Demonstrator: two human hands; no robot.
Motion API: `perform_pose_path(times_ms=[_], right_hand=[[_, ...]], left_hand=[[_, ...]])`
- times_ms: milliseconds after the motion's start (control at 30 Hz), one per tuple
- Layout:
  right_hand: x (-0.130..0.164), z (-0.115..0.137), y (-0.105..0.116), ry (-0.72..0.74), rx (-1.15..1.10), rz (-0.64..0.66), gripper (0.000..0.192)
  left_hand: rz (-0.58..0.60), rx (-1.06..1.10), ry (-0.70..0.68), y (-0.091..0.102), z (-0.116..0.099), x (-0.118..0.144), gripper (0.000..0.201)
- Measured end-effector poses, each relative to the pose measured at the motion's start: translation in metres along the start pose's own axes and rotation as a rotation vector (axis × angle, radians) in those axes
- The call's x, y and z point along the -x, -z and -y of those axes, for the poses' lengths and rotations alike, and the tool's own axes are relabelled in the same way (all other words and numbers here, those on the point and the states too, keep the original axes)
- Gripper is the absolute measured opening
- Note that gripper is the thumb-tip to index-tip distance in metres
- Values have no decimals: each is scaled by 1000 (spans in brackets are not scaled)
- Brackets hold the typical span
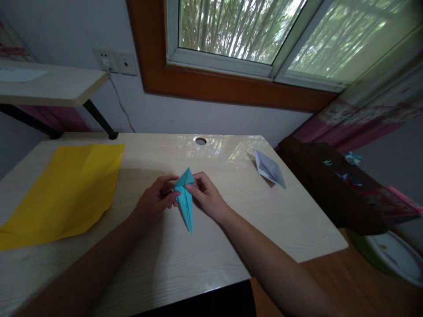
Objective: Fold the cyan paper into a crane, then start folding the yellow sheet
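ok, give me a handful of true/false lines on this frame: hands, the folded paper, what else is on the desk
1. Both hands pinch the blue folded paper at its upper part. True: the left hand and right hand meet on it.
2. The blue paper's long point aims toward the window. False: it points down toward the person.
3. A yellow sheet lies flat on the left part of the desk. True.
4. The white folded paper sits under the left hand. False: it lies apart, to the right, near the desk's far right edge.
5. The yellow sheet is crumpled into a ball. False: it is spread out, with creases.
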State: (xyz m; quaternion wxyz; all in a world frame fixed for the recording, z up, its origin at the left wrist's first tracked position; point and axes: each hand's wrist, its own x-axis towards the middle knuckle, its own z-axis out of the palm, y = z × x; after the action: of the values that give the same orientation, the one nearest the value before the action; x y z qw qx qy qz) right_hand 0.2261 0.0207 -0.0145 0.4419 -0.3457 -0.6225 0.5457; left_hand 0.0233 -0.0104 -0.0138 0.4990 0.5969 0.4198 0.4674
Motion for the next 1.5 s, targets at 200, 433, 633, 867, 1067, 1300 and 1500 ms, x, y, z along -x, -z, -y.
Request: perform_pose_path(times_ms=[200,433,633,867,1067,1300,1500], right_hand=[[-3,2,1,-31,-30,-105,30],[-4,1,0,-52,-61,-137,31],[-3,0,0,-42,-5,-116,31],[-1,2,0,0,84,-122,27],[0,2,-2,-14,31,-77,28],[1,-3,-3,5,-46,9,30],[3,3,-4,26,35,13,28]], left_hand=[[-69,-33,-103,0,-3,2,42],[-9,-391,-346,3,-1,4,31],[17,-481,-345,2,-5,4,26],[-6,-495,-360,3,-9,2,21],[-84,-458,-301,4,-12,0,14],[-93,-341,-235,5,-16,-2,12],[-99,-211,-116,3,-13,-4,15]])
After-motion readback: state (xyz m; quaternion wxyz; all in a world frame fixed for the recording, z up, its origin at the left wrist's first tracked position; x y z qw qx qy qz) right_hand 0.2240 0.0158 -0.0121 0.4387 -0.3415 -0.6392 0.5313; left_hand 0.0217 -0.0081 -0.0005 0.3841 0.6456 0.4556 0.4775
